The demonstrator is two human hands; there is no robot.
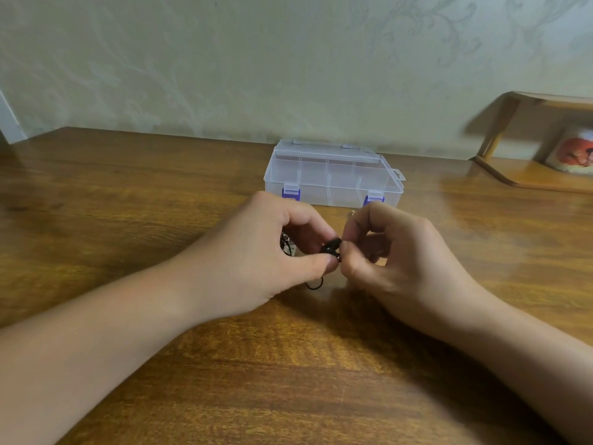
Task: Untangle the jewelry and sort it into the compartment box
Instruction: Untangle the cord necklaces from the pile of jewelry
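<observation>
A small black cord (330, 247) was pinched by left hand (256, 252) and right hand (394, 261), both grips clamped, before the clear ribbed box (333, 175).

**Both hands pinch a black jewelry piece in front of the shut box**

On the brown wooden table (96, 194), the left hand (256, 252) and right hand (394, 258) pinch a small black tangled jewelry piece (331, 247) between their fingertips. Just beyond them stands the clear plastic compartment box (330, 175) with purple latches, lid closed. A wooden shelf (529, 175) sits far right.
</observation>
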